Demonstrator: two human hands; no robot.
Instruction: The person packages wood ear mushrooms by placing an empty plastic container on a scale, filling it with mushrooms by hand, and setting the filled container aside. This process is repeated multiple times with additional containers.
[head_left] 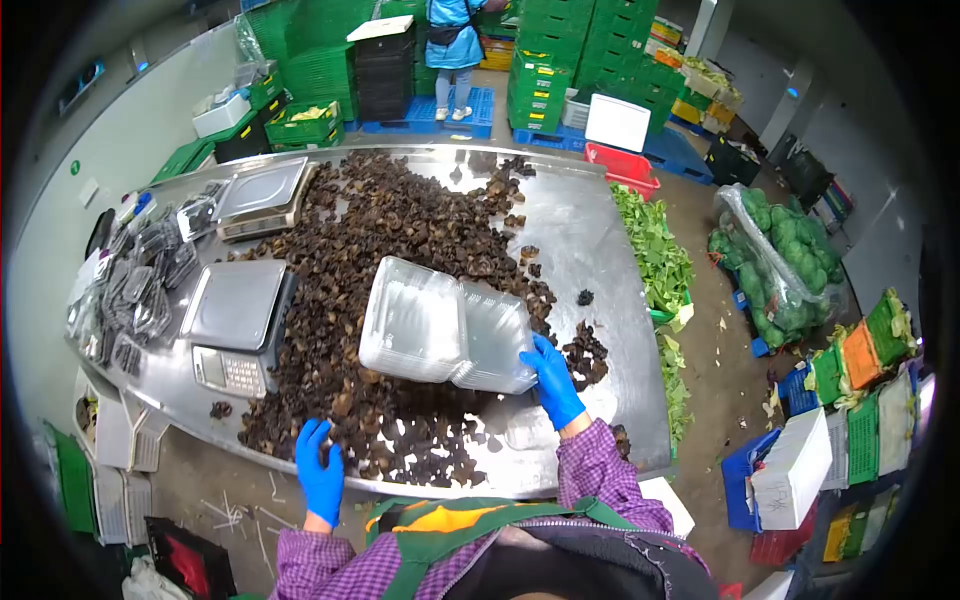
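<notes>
My right hand (553,383), in a blue glove, grips the right edge of a stack of clear plastic clamshell containers (415,325). The stack is unfolded into two halves and is held over a wide heap of dark brown, crinkled pieces that look like wood ear mushrooms (400,215). At the table's near edge, left of the stack, my left hand (320,470) holds nothing; its gloved fingers are apart and slightly bent. Part of the heap is hidden beneath the containers.
A digital scale (235,310) and a second scale (262,195) stand left of the heap on the steel table (590,250). Packed clear boxes (145,275) pile up farther left. Leafy greens (655,250) line the right side. A person in blue (453,45) stands behind, among green crates (545,75).
</notes>
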